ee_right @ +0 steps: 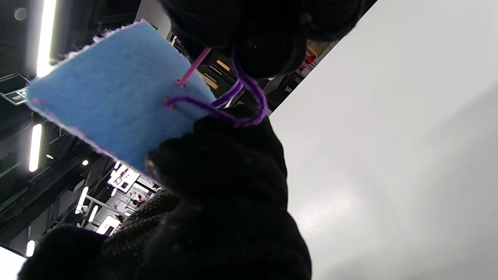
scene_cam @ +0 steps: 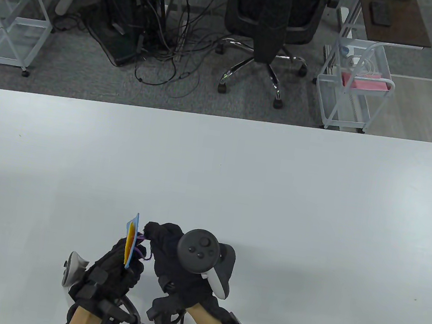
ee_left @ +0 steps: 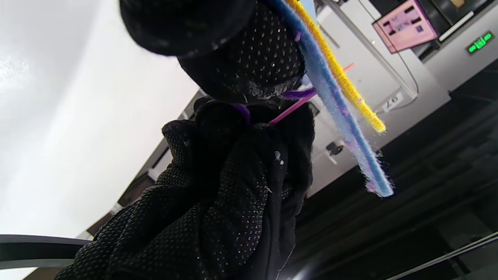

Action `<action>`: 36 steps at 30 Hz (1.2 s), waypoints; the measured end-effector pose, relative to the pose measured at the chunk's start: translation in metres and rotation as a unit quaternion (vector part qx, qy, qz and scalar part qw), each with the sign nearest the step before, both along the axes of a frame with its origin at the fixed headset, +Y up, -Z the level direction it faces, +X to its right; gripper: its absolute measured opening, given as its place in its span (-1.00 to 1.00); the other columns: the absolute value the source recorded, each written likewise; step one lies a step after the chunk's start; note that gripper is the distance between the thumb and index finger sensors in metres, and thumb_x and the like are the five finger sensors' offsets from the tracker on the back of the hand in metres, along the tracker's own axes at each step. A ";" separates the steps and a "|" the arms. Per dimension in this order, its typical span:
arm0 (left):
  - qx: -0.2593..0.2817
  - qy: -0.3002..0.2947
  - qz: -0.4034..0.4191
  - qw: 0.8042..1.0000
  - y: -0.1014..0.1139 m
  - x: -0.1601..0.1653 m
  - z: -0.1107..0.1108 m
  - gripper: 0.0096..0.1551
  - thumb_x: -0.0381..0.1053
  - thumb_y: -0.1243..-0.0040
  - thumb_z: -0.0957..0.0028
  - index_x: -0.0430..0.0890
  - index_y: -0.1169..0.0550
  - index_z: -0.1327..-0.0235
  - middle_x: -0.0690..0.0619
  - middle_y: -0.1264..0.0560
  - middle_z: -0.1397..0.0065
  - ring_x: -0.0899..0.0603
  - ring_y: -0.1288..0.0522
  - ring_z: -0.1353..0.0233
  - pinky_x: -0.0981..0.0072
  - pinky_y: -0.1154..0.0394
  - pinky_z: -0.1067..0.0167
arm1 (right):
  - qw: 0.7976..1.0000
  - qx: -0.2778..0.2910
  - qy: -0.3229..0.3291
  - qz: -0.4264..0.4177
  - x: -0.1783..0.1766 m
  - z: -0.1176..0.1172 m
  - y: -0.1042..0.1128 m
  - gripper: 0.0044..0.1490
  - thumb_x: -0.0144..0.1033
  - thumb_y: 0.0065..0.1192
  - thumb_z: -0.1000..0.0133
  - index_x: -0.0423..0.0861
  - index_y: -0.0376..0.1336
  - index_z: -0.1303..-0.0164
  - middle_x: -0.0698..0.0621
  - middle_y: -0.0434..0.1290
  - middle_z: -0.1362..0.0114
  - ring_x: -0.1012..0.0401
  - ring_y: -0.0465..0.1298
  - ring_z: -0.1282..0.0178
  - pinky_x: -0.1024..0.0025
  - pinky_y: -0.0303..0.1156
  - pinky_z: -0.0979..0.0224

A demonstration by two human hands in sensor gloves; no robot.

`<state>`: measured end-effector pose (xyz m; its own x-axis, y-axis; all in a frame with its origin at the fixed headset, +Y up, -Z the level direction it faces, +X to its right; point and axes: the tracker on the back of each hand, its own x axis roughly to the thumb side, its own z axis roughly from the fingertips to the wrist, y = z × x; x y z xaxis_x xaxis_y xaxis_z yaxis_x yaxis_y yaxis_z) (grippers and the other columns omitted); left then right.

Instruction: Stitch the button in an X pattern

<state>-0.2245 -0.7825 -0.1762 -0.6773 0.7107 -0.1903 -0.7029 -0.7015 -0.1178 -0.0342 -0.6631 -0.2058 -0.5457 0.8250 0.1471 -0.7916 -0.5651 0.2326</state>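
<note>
A blue felt square (scene_cam: 135, 219) with a yellow button piece (scene_cam: 130, 240) against it stands on edge above the table's near side. My left hand (scene_cam: 127, 256) grips the lower part of the square. In the right wrist view a pink needle (ee_right: 193, 67) pokes into the blue felt (ee_right: 113, 101). Purple thread (ee_right: 233, 112) loops from a hole beside it. My right hand (scene_cam: 151, 230) pinches the needle, touching the felt's right face. The left wrist view shows the felt's edge (ee_left: 338, 112), the yellow piece (ee_left: 342, 79) and the needle (ee_left: 290, 111) running through both.
The white table (scene_cam: 274, 203) spreads out ahead and to the right of both hands. Beyond its far edge are an office chair (scene_cam: 269, 20), wire carts (scene_cam: 350, 89) and a tangle of cables on the floor.
</note>
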 end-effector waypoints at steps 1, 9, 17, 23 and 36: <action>0.002 0.000 -0.005 1.000 0.000 0.000 0.000 -0.53 -0.26 0.22 -0.31 -0.38 -0.26 -0.44 -0.18 -0.56 -0.09 0.00 -0.70 0.26 0.55 -0.68 0.39 | 1.000 -0.005 0.003 -0.012 0.000 -0.001 -0.001 -0.51 -0.43 0.11 -0.27 0.02 0.24 -0.44 -0.12 0.28 -0.48 0.11 0.49 -0.22 0.22 0.41 -0.34; 0.020 0.018 -0.108 0.994 0.006 -0.007 -0.001 -0.53 -0.27 0.19 -0.30 -0.41 -0.29 -0.42 -0.22 -0.57 -0.08 -0.02 -0.71 0.27 0.56 -0.69 0.40 | 0.989 -0.060 0.033 -0.128 0.008 -0.008 -0.015 -0.40 -0.37 0.01 -0.25 -0.08 0.11 -0.55 -0.21 0.29 -0.49 0.00 0.51 -0.28 0.11 0.41 -0.35; 0.049 0.073 -0.251 0.964 0.019 -0.019 0.001 -0.53 -0.28 0.15 -0.29 -0.44 -0.32 -0.39 -0.25 -0.59 -0.07 -0.02 -0.74 0.28 0.58 -0.71 0.42 | 0.953 -0.130 0.060 -0.268 0.013 -0.012 -0.034 -0.19 -0.08 -0.13 -0.26 -0.22 -0.10 -0.64 -0.41 0.22 -0.51 -0.25 0.41 -0.33 -0.12 0.28 -0.37; 0.082 0.111 -0.373 0.918 0.032 -0.020 0.006 -0.52 -0.28 0.12 -0.27 -0.46 -0.35 -0.37 -0.28 -0.60 -0.05 -0.04 -0.75 0.29 0.57 -0.72 0.43 | 0.956 -0.156 0.040 -0.244 0.013 -0.013 -0.043 -0.17 -0.13 0.03 -0.26 -0.23 -0.11 -0.62 -0.35 0.27 -0.50 -0.18 0.46 -0.34 -0.06 0.34 -0.38; 0.127 0.147 -0.525 0.829 0.044 -0.013 0.012 -0.47 -0.24 0.04 -0.27 -0.47 -0.32 -0.42 -0.33 -0.58 -0.09 -0.10 -0.75 0.25 0.50 -0.73 0.40 | 0.940 -0.210 -0.001 -0.269 0.020 -0.019 -0.069 -0.33 -0.41 0.13 -0.21 -0.17 0.04 -0.54 -0.20 0.39 -0.43 -0.01 0.57 -0.29 0.07 0.47 -0.34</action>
<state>-0.2370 -0.7388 -0.1641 0.3495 0.9292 0.1199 -0.9345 0.3366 0.1159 -0.0140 -0.7317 -0.2245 -0.0332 0.9665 -0.2544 -0.9371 0.0583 0.3441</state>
